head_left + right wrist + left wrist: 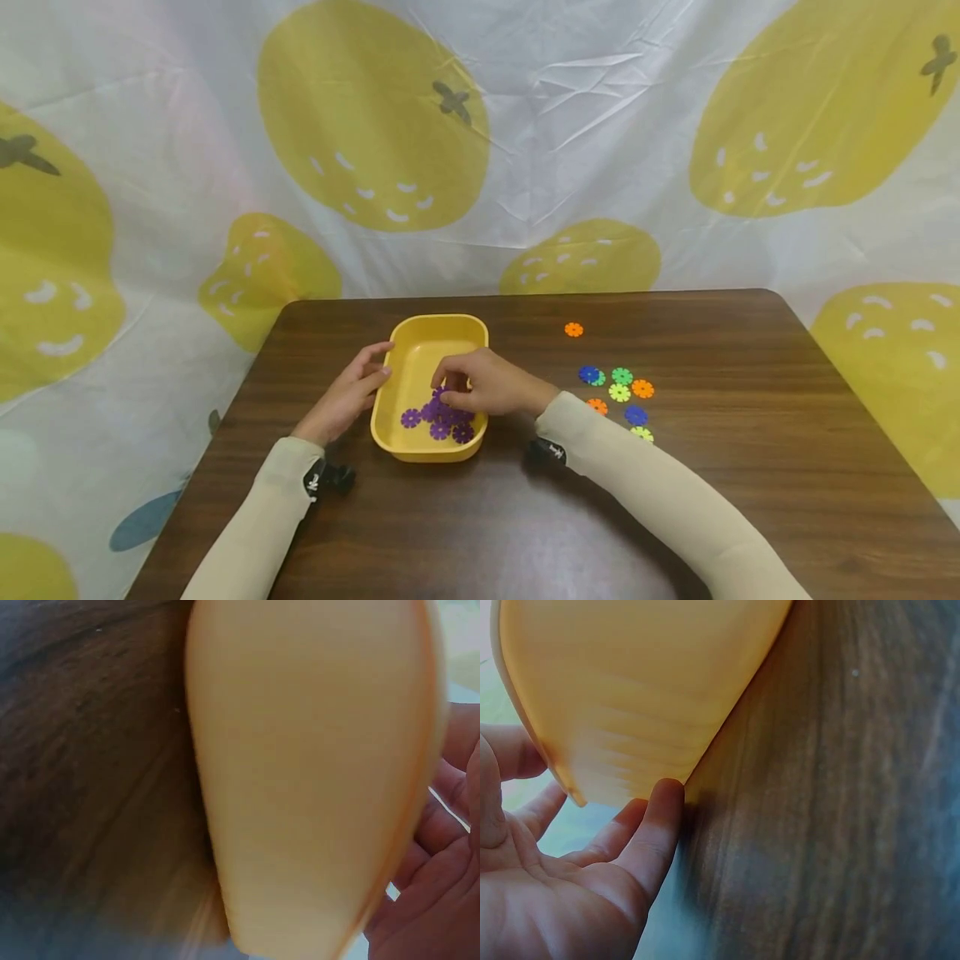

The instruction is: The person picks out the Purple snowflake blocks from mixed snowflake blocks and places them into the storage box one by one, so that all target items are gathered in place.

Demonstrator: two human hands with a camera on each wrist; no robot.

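A yellow plastic tub (380,408) stands on the table, with several purple interlocking snowflake discs (440,430) lying in its near part. My left hand (348,402) is at the tub's left side, fingers loosely extended and touching its rim and outer wall; the left wrist view shows the fingertips (667,791) against that wall. Reaching over the right rim, my right hand (491,382) has its index finger and thumb curled together above the pile, pinching a purple disc. In the right wrist view the tub wall (300,780) hides these fingertips.
On the table (720,417) to the tub's right lie several loose discs: orange (573,330), green (622,377), blue (636,415) and yellow-green (619,392). My right forearm passes beside them. A lemon-print curtain (525,150) hangs behind the table's far edge.
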